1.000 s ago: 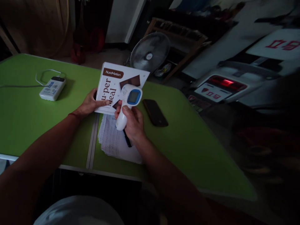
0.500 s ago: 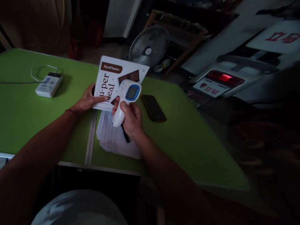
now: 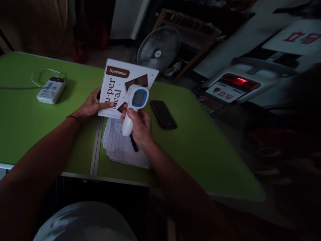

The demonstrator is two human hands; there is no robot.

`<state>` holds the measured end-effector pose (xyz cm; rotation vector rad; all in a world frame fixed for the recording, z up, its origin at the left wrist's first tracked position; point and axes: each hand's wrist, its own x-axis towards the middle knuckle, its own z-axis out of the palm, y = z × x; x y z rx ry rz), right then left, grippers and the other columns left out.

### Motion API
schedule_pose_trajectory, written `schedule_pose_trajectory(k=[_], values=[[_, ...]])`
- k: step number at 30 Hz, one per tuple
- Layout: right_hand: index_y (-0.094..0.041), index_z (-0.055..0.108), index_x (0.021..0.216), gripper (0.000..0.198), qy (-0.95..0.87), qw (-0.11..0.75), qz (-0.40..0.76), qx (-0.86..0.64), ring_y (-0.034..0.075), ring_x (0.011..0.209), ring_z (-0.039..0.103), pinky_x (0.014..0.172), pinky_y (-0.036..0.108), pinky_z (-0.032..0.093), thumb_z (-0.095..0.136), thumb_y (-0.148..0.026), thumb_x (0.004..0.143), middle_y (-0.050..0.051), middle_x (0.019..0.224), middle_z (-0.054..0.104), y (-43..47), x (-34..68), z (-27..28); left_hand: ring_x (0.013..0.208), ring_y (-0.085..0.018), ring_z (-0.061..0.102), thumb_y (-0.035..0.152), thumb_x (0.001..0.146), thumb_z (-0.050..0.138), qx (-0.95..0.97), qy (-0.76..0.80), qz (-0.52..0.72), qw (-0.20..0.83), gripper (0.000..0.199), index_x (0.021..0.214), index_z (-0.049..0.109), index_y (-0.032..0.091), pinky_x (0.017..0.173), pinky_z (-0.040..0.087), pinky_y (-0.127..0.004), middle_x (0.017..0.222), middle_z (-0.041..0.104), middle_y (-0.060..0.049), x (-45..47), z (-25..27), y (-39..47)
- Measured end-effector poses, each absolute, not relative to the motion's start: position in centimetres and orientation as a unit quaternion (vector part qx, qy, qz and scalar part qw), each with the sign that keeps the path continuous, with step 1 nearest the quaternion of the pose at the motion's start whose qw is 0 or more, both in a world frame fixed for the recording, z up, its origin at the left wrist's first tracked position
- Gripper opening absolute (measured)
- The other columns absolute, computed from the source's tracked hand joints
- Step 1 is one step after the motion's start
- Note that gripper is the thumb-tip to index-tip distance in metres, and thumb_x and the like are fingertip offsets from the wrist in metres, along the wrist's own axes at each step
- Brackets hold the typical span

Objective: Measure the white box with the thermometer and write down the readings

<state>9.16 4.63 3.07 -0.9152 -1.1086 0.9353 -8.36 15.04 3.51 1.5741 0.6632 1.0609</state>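
Note:
My left hand (image 3: 91,103) grips the lower left edge of a white box (image 3: 117,88) marked "NutriMotion", its thumb laid across the front. The box is tilted and stands above the table. In front of it, my right hand (image 3: 139,124) is wrapped round the handle of a white infrared thermometer (image 3: 127,125), whose blue-framed screen faces me. The thermometer covers part of the box's front. Below both lies a stack of printed sheets (image 3: 116,144), with a black pen (image 3: 133,143) on it, partly hidden by my right hand.
A dark phone (image 3: 163,114) lies on the green table (image 3: 195,150) right of my hands. At the left sits a white power bank or adapter (image 3: 51,91) with cables. Beyond the table's far edge stands a fan (image 3: 158,47), and to the right a scooter's red tail light (image 3: 239,81).
The thermometer has turned slightly in my right hand, its handle now more upright. My left hand keeps its hold on the box. The whole view has shifted a little.

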Motion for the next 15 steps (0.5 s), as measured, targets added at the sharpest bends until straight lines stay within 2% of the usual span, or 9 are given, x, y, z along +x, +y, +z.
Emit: schedule_pose_trajectory(k=[9, 15], values=[[-0.024, 0.061, 0.088, 0.04, -0.53, 0.634, 0.369, -0.425, 0.014, 0.058, 0.056, 0.056, 0.032, 0.049, 0.072, -0.062, 0.08, -0.002, 0.068, 0.061, 4.55, 9.34, 2.37, 0.101, -0.028, 0.07, 0.04, 0.058, 0.097, 0.654, 0.275, 0.453, 0.54, 0.067, 0.108, 0.062, 0.015, 0.088, 0.06, -0.042, 0.109, 0.073, -0.012, -8.31, 3.64, 15.04], [-0.025, 0.061, 0.092, 0.039, -0.545, 0.618, 0.356, -0.442, 0.015, 0.06, 0.057, 0.058, 0.033, 0.05, 0.067, -0.063, 0.084, -0.001, 0.069, 0.06, 4.48, 9.71, 2.63, 0.1, -0.028, 0.07, 0.041, 0.059, 0.097, 0.644, 0.256, 0.467, 0.55, 0.063, 0.106, 0.063, 0.018, 0.086, 0.06, -0.04, 0.109, 0.074, -0.009, -7.84, 3.88, 14.74]])
